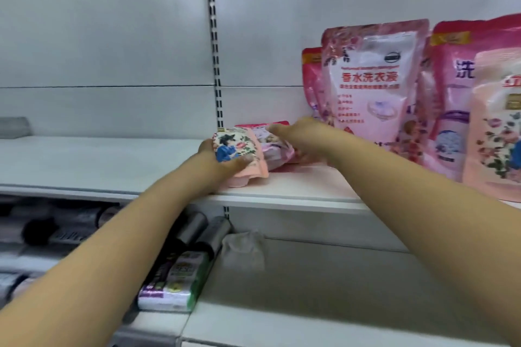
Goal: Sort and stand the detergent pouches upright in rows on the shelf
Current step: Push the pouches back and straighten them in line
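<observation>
**Two hands on fallen pouches at a white store shelf**

A white metal shelf [296, 191] with a pale back panel fills the frame. At centre, the left hand [222, 163] grips a peach floral plastic pouch [239, 152] lying flat on the shelf. Just beside it, the right hand [293, 132] rests on a pink pouch [276, 149], also lying down; whether its fingers curl round it I cannot tell. At right, tall pink detergent pouches [375, 87] stand upright in rows. Lower left, dark rolled goods [197, 231] sit on the shelf below.
</observation>
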### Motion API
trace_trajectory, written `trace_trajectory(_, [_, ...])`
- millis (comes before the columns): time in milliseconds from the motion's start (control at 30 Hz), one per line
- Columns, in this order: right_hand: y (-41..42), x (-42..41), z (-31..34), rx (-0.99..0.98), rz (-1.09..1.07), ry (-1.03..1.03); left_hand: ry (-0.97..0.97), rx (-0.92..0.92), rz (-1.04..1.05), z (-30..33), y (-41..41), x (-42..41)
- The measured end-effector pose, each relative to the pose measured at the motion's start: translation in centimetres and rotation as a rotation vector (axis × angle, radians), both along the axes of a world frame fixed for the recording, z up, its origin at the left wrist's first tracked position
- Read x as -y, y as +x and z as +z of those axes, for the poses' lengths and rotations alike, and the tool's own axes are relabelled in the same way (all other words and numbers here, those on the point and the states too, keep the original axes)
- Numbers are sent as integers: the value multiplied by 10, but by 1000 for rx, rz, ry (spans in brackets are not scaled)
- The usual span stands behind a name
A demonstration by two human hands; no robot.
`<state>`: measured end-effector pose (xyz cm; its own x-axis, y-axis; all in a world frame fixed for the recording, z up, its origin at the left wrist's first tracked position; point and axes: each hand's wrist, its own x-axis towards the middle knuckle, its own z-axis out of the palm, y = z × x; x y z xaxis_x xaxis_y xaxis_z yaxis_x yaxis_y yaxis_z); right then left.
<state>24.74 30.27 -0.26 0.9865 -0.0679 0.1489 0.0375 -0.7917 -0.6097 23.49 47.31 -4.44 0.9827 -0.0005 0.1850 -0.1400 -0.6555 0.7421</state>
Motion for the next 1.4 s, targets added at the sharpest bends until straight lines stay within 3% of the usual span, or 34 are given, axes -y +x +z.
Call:
trace_trajectory(133, [25,-10,-1,-126,-1,352,-130,104,59,1,-4,-12])
trace_trajectory(300, [41,-9,-8,-262,-20,400,-628,160,24,3,-4,-20])
trace_trajectory(400, [45,-11,-10,-290,64,657,-923,169,-22,4,-5,-25])
trace_trajectory(467, [45,-11,-12,-274,93,792,-955,102,4,6,-6,-27])
trace_trajectory(567, [43,-11,-14,-190,52,879,-819,35,53,10,0,-32])
trace_trajectory(700, [41,-7,-8,248,35,872,-438,188,175,14,8,-39])
trace_trajectory(833, [18,-7,-1,530,225,694,-268,157,188,8,14,-40])
trace_trajectory(933, [6,-9,4,714,252,557,-11,208,210,6,13,-33])
trace_trajectory(1033, [6,-8,6,895,192,536,272,343,245,14,8,-31])
trace_trajectory(1167, [5,2,13,1031,167,600,434,345,184,31,19,-28])
trace_trajectory(1233, [5,8,16,1049,161,668,282,276,30,41,30,-19])
trace_trajectory(1333, [4,10,21,1020,183,844,-322,59,-321,57,41,5])
trace_trajectory(1400, [4,8,22,965,241,924,-502,-98,-509,66,51,20])
